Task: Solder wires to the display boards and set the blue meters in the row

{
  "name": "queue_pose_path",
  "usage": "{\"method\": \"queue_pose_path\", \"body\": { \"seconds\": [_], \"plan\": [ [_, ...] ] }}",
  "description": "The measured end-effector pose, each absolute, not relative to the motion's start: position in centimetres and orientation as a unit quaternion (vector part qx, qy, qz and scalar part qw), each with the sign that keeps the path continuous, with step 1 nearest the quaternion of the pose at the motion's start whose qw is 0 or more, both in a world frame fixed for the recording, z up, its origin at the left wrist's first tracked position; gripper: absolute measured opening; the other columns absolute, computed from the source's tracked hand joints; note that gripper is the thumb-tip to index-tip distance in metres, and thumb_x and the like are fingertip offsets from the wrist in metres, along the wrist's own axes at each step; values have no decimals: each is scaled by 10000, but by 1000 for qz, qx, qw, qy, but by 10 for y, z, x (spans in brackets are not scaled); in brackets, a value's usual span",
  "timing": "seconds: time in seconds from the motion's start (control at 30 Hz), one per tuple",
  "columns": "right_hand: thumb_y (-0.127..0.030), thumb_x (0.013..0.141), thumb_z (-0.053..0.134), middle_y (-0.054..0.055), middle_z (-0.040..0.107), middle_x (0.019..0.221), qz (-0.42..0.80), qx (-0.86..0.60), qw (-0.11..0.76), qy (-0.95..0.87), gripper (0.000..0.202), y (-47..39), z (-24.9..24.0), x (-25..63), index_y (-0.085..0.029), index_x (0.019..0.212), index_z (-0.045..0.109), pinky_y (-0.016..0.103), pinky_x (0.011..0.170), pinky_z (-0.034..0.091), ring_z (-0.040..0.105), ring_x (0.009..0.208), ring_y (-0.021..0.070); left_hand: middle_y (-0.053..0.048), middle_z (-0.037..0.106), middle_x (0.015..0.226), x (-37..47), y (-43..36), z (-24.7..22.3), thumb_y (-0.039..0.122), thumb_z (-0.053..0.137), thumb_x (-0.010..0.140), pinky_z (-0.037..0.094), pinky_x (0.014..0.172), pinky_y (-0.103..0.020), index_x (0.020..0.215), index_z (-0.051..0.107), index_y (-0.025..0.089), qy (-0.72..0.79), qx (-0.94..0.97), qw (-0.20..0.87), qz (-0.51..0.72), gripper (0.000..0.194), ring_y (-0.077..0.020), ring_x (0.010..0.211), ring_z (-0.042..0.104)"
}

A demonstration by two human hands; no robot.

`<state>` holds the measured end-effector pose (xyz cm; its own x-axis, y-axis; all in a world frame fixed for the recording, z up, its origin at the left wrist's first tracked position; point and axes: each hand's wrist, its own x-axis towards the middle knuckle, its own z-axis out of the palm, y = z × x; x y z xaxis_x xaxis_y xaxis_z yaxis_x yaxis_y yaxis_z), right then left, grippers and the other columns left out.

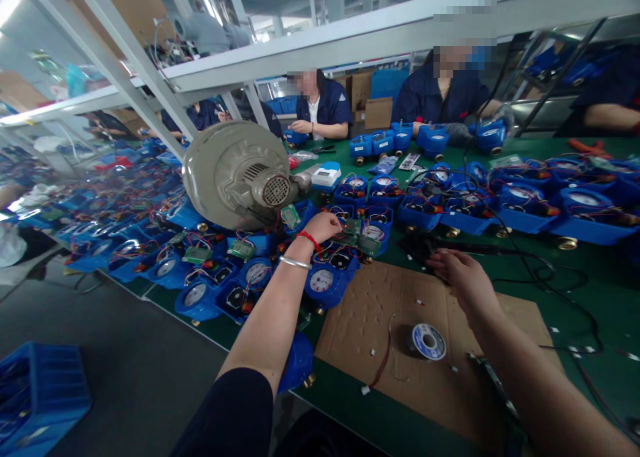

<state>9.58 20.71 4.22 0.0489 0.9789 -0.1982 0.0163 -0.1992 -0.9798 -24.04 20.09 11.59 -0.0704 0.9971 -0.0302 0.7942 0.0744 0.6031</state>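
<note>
My left hand (324,227) reaches in among the blue meter housings, its fingers pinched beside a green circuit board (353,227); what lies between the fingertips is too small to make out. Below that wrist sits a blue meter (321,280) with a round dial. My right hand (453,265) hovers above the back edge of a cardboard sheet (383,297), fingers bent together near a black object (419,247); whether it grips anything is unclear. A solder spool (428,341) and a red-brown wire (384,360) lie on the cardboard.
A large round blower (237,173) stands behind the meters at left. Black cables (540,277) loop over the green table at right. A metal shelf beam (320,40) crosses overhead. People (325,107) sit opposite. A blue crate (45,397) is on the floor at left.
</note>
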Motion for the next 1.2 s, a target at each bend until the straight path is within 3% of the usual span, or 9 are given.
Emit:
{"method": "queue_pose_path", "body": {
  "seconds": [0.2,0.5,0.83,1.0,1.2],
  "plan": [
    [-233,792,609,77,690,963,545,-569,481,-384,171,196,38,116,-176,951,634,157,547,519,697,791,146,-32,687,692,-243,202,114,241,664,715,426,628,-243,685,707,143,705,639,219,216,110,-152,670,604],
    [-323,782,645,86,698,935,556,-545,431,-456,236,180,59,87,-178,968,646,219,607,527,684,790,174,-22,626,582,-246,201,114,329,652,735,376,555,-251,627,686,137,711,638,222,195,223,-135,569,547],
    [-332,855,536,83,702,940,543,-485,348,-590,222,173,80,36,-172,978,628,248,620,491,680,784,172,-13,567,561,-247,195,121,503,632,749,306,530,-272,637,653,143,710,651,221,156,377,-143,551,496],
    [-295,878,498,71,712,929,524,-455,303,-653,201,169,91,10,-176,964,634,268,630,489,680,784,179,0,630,659,-249,195,116,352,735,667,341,539,-248,833,659,140,695,657,260,136,280,-146,589,533],
    [-211,881,478,79,712,992,534,-446,290,-657,227,163,95,-13,-163,1044,629,273,667,513,683,849,185,14,636,659,-250,195,114,262,706,693,368,525,-228,954,647,146,663,665,313,141,291,-132,566,550]
  ]
}}
